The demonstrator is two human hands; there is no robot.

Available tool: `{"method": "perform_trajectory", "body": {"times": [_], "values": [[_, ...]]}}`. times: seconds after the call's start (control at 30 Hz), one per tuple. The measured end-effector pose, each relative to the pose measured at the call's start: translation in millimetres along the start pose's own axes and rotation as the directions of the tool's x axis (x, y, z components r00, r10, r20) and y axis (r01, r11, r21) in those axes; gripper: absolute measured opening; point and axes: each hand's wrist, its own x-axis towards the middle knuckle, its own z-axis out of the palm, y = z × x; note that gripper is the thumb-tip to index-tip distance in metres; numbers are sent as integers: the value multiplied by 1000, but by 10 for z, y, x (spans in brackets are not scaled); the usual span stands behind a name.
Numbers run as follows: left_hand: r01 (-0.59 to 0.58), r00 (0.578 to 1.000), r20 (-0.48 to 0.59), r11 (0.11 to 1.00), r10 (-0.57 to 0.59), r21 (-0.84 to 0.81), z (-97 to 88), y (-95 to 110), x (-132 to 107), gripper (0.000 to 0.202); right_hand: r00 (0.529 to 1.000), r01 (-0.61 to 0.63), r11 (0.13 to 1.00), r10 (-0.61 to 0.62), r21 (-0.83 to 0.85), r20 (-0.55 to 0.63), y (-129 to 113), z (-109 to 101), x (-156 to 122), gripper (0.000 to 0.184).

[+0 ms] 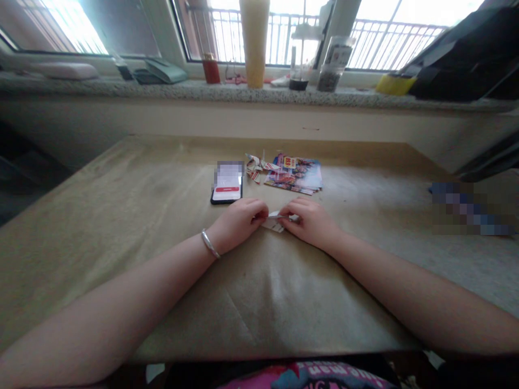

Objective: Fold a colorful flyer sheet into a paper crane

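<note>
Paper piece (274, 225) is pinched at its left end by left hand (242, 219) and at its right end by right hand (311, 222); both grips narrow. It's held mid-table (182, 292); table contact can't be told. Phone (227, 185) is placed just beyond left hand. Folded paper scraps (254, 176) and leaflet stack (303, 174) are laid farther back, side by side.

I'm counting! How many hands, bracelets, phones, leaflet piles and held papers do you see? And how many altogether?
Hands: 2, the left hand and the right hand
Bracelet: 1
Phone: 1
Leaflet pile: 1
Held paper: 1
Total: 6
</note>
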Motion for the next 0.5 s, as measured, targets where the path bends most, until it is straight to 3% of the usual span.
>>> {"method": "perform_trajectory", "body": {"times": [0.2, 0.5], "values": [[-37, 999, 13, 998, 36, 60, 52, 47, 23, 10, 999, 51, 998, -51, -24, 6, -17, 26, -5, 11], [129, 988, 82, 992, -129, -3, -28, -21, -4, 4, 1000, -16, 1000, 16, 27, 24, 34, 19, -8, 13]]}}
